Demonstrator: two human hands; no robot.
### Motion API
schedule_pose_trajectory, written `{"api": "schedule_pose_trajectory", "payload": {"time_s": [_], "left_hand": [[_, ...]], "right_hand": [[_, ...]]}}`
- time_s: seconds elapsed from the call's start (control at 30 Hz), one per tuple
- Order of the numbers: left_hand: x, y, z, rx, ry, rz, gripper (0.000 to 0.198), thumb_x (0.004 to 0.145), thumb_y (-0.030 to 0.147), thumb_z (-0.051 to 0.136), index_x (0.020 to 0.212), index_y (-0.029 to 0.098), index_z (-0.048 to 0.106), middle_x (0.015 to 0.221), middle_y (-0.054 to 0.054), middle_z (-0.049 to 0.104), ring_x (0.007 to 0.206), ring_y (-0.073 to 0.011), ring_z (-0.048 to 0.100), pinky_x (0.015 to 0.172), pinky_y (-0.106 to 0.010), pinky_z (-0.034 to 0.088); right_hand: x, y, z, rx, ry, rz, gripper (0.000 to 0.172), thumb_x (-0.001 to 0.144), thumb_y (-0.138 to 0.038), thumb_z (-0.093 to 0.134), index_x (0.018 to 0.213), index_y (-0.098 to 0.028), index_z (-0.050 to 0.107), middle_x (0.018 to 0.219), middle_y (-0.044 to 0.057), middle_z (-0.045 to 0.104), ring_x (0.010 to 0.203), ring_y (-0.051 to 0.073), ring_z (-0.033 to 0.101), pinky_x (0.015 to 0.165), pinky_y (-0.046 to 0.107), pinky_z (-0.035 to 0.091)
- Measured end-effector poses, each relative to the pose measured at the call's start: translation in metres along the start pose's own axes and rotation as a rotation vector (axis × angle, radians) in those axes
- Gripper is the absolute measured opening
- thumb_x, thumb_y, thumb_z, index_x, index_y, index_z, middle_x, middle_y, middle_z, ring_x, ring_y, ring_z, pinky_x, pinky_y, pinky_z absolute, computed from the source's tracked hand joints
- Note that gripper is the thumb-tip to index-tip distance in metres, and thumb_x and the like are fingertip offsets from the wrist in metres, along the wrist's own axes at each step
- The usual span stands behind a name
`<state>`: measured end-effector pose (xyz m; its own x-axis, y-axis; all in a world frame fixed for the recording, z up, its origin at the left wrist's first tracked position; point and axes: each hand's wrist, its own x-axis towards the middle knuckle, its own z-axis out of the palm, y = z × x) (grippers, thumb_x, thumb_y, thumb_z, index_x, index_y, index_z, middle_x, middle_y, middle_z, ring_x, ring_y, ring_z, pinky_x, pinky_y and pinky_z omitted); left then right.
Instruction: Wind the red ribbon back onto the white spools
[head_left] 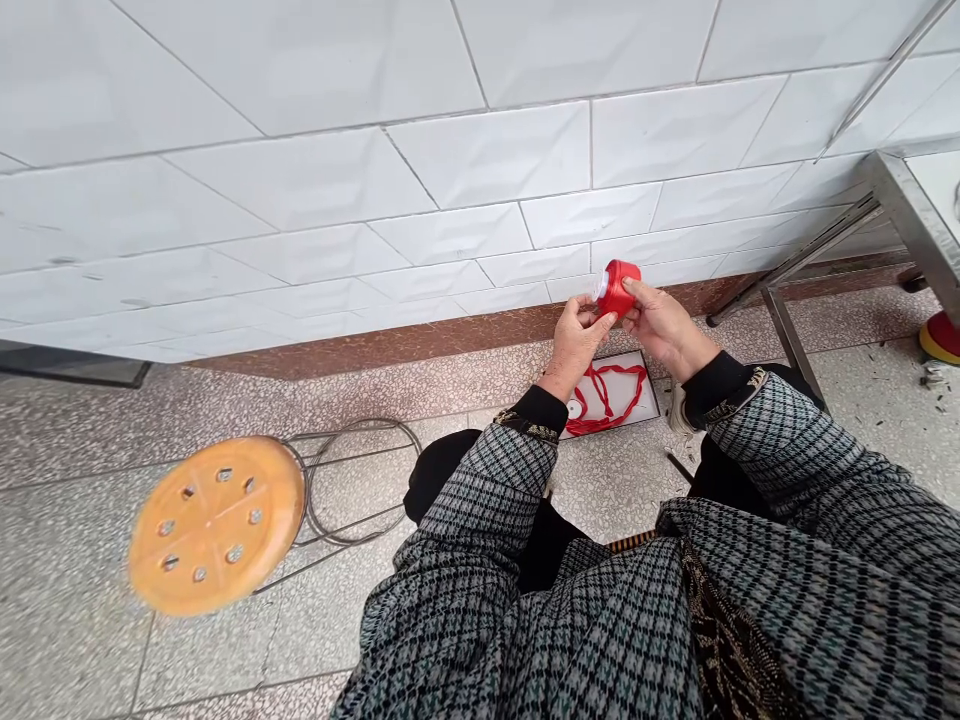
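A red cylindrical plastic spool or case (618, 288) with a white end face is held up in front of me. My left hand (574, 345) grips its lower left side, and my right hand (664, 330) holds it from the right, fingers across the top. Below my hands, a white flat box or card (637, 392) lies on the floor. A looped red cord (604, 400) and a small white disc (574, 409) rest on it.
A white tiled wall with a brown skirting runs ahead of me. An orange round stool (216, 525) with a wire frame stands to my left. A steel table frame (907, 220) stands at the right, near a red and yellow object (941, 338) and scattered debris (934, 375).
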<state>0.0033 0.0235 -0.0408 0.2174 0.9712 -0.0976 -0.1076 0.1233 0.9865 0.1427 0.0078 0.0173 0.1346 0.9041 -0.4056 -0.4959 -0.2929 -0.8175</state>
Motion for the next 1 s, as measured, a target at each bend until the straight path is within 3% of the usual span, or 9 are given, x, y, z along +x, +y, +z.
{"api": "schedule_pose_trajectory", "payload": {"time_s": [0.13,0.3,0.43,0.53,0.63,0.73,0.9,1.0], "left_hand": [[-0.003,0.001,0.002,0.073,0.015,0.135,0.031,0.083,0.045,0.081,0.081,0.019,0.064,0.083,-0.002,0.067,0.075,-0.0139,0.063,0.076,-0.029,0.054],[-0.002,-0.001,0.003,0.061,-0.052,0.109,0.037,0.081,0.051,0.082,0.09,0.019,0.066,0.093,-0.004,0.071,0.088,-0.0172,0.067,0.088,-0.033,0.055],[0.0,-0.008,0.009,-0.003,0.044,0.075,0.031,0.082,0.043,0.081,0.094,0.02,0.065,0.098,-0.005,0.074,0.094,-0.0187,0.069,0.095,-0.036,0.055],[-0.002,-0.008,0.014,-0.113,0.013,-0.025,0.021,0.082,0.035,0.076,0.094,0.02,0.068,0.099,-0.004,0.077,0.099,-0.02,0.07,0.1,-0.038,0.055],[-0.006,-0.004,0.019,-0.216,-0.016,-0.084,0.02,0.077,0.034,0.075,0.091,0.02,0.07,0.096,-0.003,0.076,0.097,-0.0195,0.07,0.1,-0.038,0.054],[-0.01,0.0,0.024,-0.255,-0.013,-0.02,0.023,0.076,0.037,0.079,0.091,0.02,0.072,0.097,-0.004,0.076,0.096,-0.019,0.069,0.098,-0.037,0.055],[-0.011,0.0,0.027,-0.123,0.012,0.112,0.025,0.079,0.038,0.082,0.092,0.019,0.071,0.1,-0.005,0.073,0.096,-0.0188,0.067,0.096,-0.036,0.054],[-0.009,0.0,0.026,-0.006,0.05,0.157,0.019,0.079,0.033,0.081,0.084,0.018,0.069,0.088,-0.002,0.068,0.085,-0.0157,0.061,0.087,-0.032,0.052]], "right_hand": [[0.009,-0.003,-0.006,-0.077,0.106,-0.056,0.05,0.065,-0.055,0.096,0.073,-0.023,0.058,0.065,-0.006,0.059,0.058,0.01,0.043,0.056,0.028,0.032],[0.008,-0.001,-0.008,-0.137,0.091,-0.074,0.049,0.071,-0.061,0.09,0.076,-0.024,0.059,0.07,-0.003,0.063,0.065,0.014,0.051,0.062,0.029,0.036],[0.001,-0.001,-0.001,-0.148,0.079,-0.101,0.039,0.077,-0.053,0.087,0.077,-0.024,0.061,0.071,-0.002,0.064,0.069,0.014,0.055,0.063,0.028,0.038],[-0.003,-0.002,0.004,-0.172,0.066,-0.157,0.029,0.079,-0.044,0.085,0.079,-0.023,0.065,0.075,-0.002,0.068,0.075,0.015,0.06,0.067,0.027,0.043],[-0.004,-0.006,0.007,-0.195,0.071,-0.212,0.022,0.079,-0.038,0.084,0.079,-0.023,0.068,0.078,-0.003,0.069,0.079,0.014,0.062,0.071,0.026,0.047],[-0.002,-0.009,0.007,-0.222,0.098,-0.276,0.013,0.08,-0.032,0.08,0.078,-0.023,0.07,0.078,-0.003,0.069,0.079,0.013,0.061,0.074,0.025,0.048],[-0.001,-0.006,0.009,-0.267,0.119,-0.284,0.005,0.078,-0.025,0.075,0.077,-0.021,0.074,0.071,-0.003,0.067,0.068,0.011,0.054,0.066,0.024,0.047],[0.001,-0.003,0.011,-0.271,0.116,-0.258,0.006,0.078,-0.026,0.076,0.078,-0.02,0.074,0.068,-0.004,0.064,0.064,0.01,0.051,0.062,0.023,0.044]]}}
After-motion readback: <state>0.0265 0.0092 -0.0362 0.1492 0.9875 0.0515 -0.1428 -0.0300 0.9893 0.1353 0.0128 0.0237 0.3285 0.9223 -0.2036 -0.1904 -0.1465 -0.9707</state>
